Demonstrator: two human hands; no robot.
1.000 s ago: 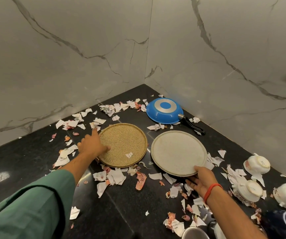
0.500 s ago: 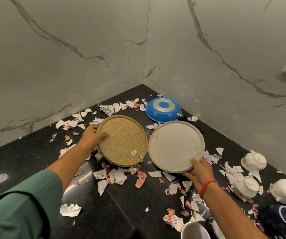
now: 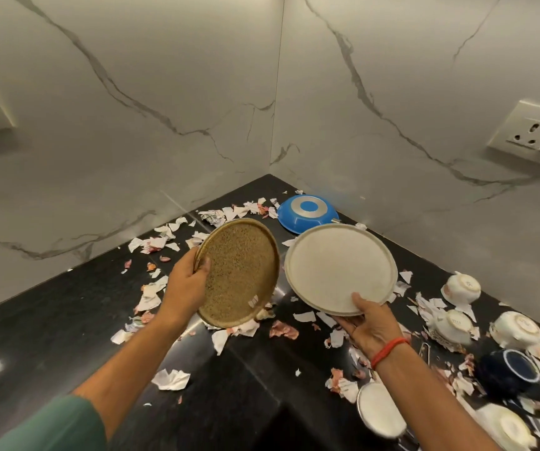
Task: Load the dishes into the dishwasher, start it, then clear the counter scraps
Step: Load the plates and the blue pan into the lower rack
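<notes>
Both plates are being lifted off the counter (image 3: 67, 320) now: brown plate (image 3: 242, 275) is being gripped by left hand (image 3: 185, 289), white plate (image 3: 337, 265) by right hand (image 3: 371, 323), scraps (image 3: 171, 379) left below.

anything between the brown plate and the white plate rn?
Head view: nothing between the brown plate and white plate, only a narrow gap showing black counter below.

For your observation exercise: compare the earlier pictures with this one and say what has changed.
Both plates have been lifted off the counter. The left hand grips the brown plate, tilted up; the right hand holds the white plate by its near edge. The blue pan, bowls and paper scraps stayed put.
</notes>
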